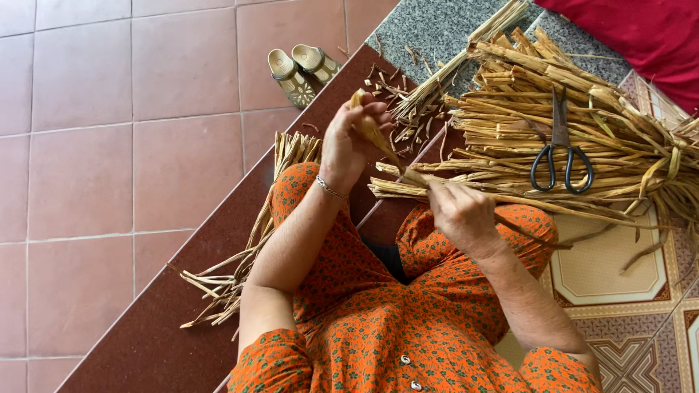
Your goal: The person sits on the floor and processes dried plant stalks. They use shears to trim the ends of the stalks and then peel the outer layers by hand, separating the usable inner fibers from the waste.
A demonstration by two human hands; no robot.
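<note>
Tiled step: both hands, left (349,142) and right (459,211), grasp one dry stalk (397,164); light, stiff, brittle, best held near its ends.

Soft, even daylight fills what I see; nothing is dim, and no hard beam falls anywhere. The pink floor tiles (109,145) carry a pale sheen toward the upper left, a mild glare rather than a burnt-out patch. Shadows are weak and short: a faint one lies beneath my left hand (349,138) on the dark red step (167,320), and thin ones sit between the dried stalks (524,109). Colours are rich, the orange of my dress (364,320) especially. Focus is fairly sharp throughout, though the stalk tips look slightly smeared. The tile joints bow a little near the left edge.
</note>
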